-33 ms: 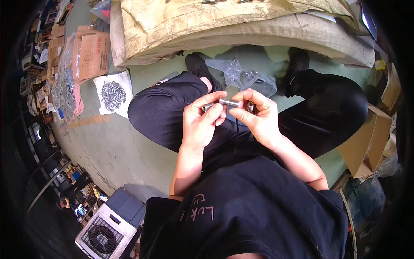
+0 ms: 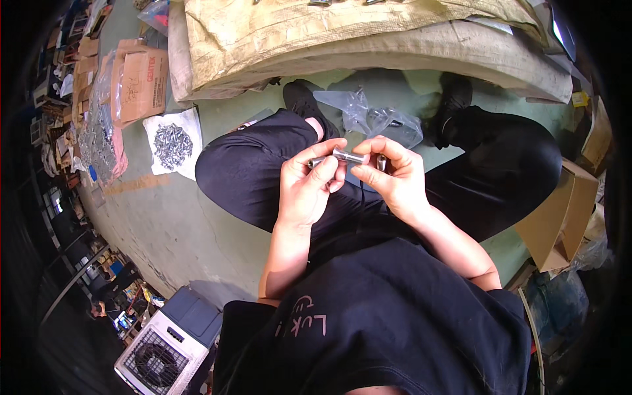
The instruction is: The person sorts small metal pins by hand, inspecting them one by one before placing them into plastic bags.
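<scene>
Between my two hands lies a short, shiny metal cylinder with a flanged end (image 2: 349, 156). My left hand (image 2: 308, 187) pinches its flanged end between thumb and fingers, and my right hand (image 2: 399, 176) pinches the other end. A second metal cylinder (image 2: 316, 162) is tucked in the left fingers. One more metal piece (image 2: 382, 162) sits among the right fingers, its far end hidden. Both hands are over my lap, just short of a clear plastic bag (image 2: 395, 125) on the floor between my feet.
A heap of small metal parts (image 2: 173, 145) rests on a white sheet at the left. Beyond it stands a brown cardboard box (image 2: 139, 82). A cloth-covered surface (image 2: 368, 49) spans the far side. An open carton (image 2: 559, 217) is at right, a fan unit (image 2: 161, 352) at lower left.
</scene>
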A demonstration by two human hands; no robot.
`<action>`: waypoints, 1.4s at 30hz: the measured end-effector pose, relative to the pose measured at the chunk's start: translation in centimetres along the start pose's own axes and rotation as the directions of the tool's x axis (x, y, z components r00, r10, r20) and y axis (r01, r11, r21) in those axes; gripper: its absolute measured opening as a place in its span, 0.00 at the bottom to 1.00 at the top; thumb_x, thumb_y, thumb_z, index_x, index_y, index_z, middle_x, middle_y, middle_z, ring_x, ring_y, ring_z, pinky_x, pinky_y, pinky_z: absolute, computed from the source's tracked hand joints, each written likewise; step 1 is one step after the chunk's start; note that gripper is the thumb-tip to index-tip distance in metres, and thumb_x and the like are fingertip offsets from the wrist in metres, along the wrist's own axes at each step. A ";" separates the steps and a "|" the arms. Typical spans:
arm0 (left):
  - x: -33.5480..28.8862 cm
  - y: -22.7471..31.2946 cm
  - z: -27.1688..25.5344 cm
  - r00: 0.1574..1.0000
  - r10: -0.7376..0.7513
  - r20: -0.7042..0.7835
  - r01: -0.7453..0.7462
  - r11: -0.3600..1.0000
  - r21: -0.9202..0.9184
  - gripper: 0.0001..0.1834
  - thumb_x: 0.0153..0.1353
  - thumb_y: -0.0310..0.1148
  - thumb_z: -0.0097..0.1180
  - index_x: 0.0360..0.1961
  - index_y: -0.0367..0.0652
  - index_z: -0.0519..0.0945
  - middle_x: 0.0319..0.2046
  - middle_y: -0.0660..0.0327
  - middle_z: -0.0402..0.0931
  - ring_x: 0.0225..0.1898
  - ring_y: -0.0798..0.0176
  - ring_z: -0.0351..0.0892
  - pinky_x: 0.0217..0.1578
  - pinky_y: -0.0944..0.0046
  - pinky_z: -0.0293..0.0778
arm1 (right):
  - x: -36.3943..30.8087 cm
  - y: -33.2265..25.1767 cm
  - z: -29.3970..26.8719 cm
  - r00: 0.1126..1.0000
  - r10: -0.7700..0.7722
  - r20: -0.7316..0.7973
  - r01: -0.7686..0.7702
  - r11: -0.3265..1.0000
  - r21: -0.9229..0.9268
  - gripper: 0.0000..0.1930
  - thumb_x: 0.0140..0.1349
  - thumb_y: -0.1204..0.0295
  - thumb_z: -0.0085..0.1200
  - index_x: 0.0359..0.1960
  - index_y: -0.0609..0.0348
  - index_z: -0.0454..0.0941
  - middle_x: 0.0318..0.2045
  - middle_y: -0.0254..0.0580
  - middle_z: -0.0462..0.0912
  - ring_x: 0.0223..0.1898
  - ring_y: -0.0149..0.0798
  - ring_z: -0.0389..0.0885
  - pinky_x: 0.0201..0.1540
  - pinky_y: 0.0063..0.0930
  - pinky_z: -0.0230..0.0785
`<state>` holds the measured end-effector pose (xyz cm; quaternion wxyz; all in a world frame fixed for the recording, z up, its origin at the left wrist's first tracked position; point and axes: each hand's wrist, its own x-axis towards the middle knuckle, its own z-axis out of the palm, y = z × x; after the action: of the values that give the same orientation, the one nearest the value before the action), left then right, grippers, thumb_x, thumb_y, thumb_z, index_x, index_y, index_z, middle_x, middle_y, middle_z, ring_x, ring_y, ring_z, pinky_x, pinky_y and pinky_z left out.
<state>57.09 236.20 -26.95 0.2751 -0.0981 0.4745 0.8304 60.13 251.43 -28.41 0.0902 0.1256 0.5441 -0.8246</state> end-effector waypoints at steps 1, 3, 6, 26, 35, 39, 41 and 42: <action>0.0 0.1 0.1 0.999 -0.034 -0.015 0.033 0.997 -0.071 0.15 0.56 0.25 0.51 0.45 0.32 0.72 0.28 0.61 0.73 0.25 0.72 0.68 0.23 0.75 0.62 | 0.0 0.1 0.0 1.000 -0.001 0.000 0.001 1.000 0.000 0.10 0.49 0.78 0.58 0.34 0.61 0.76 0.24 0.26 0.73 0.26 0.19 0.64 0.30 0.13 0.58; 0.1 0.0 -0.1 0.998 -0.054 -0.012 0.053 0.994 -0.095 0.15 0.57 0.25 0.49 0.46 0.32 0.72 0.28 0.60 0.73 0.25 0.72 0.68 0.23 0.75 0.63 | 0.1 0.3 -0.1 0.999 0.010 0.032 -0.014 0.991 0.133 0.10 0.49 0.78 0.58 0.35 0.62 0.76 0.25 0.26 0.73 0.27 0.19 0.65 0.31 0.12 0.58; 0.0 -0.2 -0.1 0.998 -0.064 -0.008 0.063 0.990 -0.122 0.15 0.58 0.25 0.48 0.47 0.33 0.71 0.29 0.59 0.73 0.25 0.71 0.69 0.23 0.74 0.63 | 0.0 0.1 0.0 0.998 0.045 0.034 -0.052 0.975 0.214 0.12 0.50 0.78 0.58 0.37 0.63 0.76 0.25 0.27 0.74 0.27 0.19 0.65 0.32 0.13 0.59; -0.4 0.4 0.8 0.955 0.296 -0.033 -0.252 0.861 0.442 0.16 0.45 0.17 0.58 0.39 0.35 0.77 0.34 0.62 0.72 0.30 0.74 0.70 0.30 0.78 0.67 | 0.1 0.4 0.1 1.000 0.002 -0.013 0.002 0.967 0.254 0.12 0.51 0.80 0.55 0.40 0.64 0.76 0.26 0.30 0.72 0.25 0.20 0.65 0.26 0.12 0.58; -0.3 0.7 1.4 0.865 0.479 0.153 -0.436 0.563 0.703 0.15 0.46 0.15 0.54 0.38 0.31 0.76 0.35 0.58 0.72 0.32 0.71 0.71 0.32 0.76 0.68 | 0.3 0.8 -0.1 0.995 0.099 0.007 -0.093 0.906 0.412 0.12 0.54 0.77 0.53 0.41 0.66 0.74 0.29 0.33 0.75 0.24 0.22 0.67 0.26 0.14 0.60; -0.2 0.6 0.7 0.988 0.115 -0.105 -0.091 0.975 0.204 0.10 0.54 0.20 0.49 0.39 0.32 0.75 0.28 0.60 0.73 0.25 0.73 0.69 0.21 0.78 0.62 | 1.3 0.5 -0.7 0.975 0.180 0.127 -0.216 0.661 0.719 0.18 0.60 0.73 0.44 0.50 0.70 0.63 0.40 0.47 0.75 0.36 0.37 0.74 0.42 0.29 0.66; -0.3 0.6 0.6 0.997 -0.018 -0.080 0.028 0.992 0.121 0.08 0.56 0.24 0.49 0.37 0.34 0.76 0.23 0.62 0.72 0.21 0.76 0.68 0.17 0.80 0.58 | 1.4 0.5 -1.1 0.967 0.168 0.189 -0.252 0.567 0.784 0.24 0.60 0.68 0.44 0.55 0.69 0.56 0.51 0.56 0.67 0.53 0.48 0.66 0.58 0.41 0.54; -0.3 0.4 0.6 0.997 -0.021 -0.076 0.030 0.993 0.118 0.08 0.56 0.24 0.49 0.37 0.34 0.76 0.23 0.62 0.72 0.21 0.76 0.68 0.17 0.80 0.58 | 1.4 0.6 -1.1 0.968 0.169 0.184 -0.248 0.570 0.783 0.24 0.60 0.68 0.44 0.55 0.69 0.56 0.51 0.56 0.67 0.53 0.48 0.66 0.58 0.41 0.54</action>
<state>57.16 236.44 -26.26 0.2733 -0.1185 0.5316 0.7929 59.06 252.18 -29.81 0.1448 0.1794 0.0927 -0.9686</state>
